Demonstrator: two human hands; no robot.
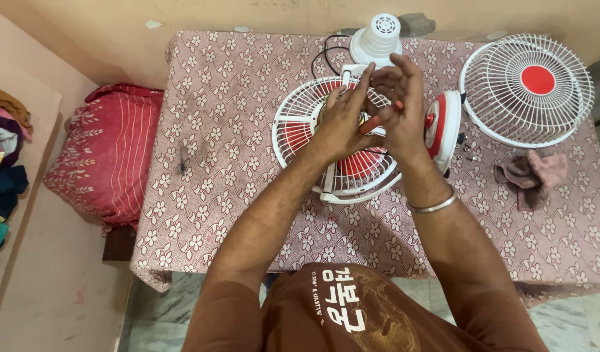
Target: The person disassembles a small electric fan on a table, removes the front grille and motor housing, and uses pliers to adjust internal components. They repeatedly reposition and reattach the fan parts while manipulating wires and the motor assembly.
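Two hands hold a small red-handled tool above a dismantled table fan.

The left hand (342, 120) and right hand (401, 104) meet over the fan's rear grille (313, 130), fingers (352, 98) closed around the red-handled tool (371, 122). It looks light, stiff and slim, best gripped by its handle. A loose front grille (526, 88) lies on the tabletop (215, 163).

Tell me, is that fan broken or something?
It looks taken apart. One white grille lies by itself at the table's far right, the motor part sits at the back edge, and small screws lie loose beside a crumpled rag. Both hands hold a red-handled tool above the fan's other grille.
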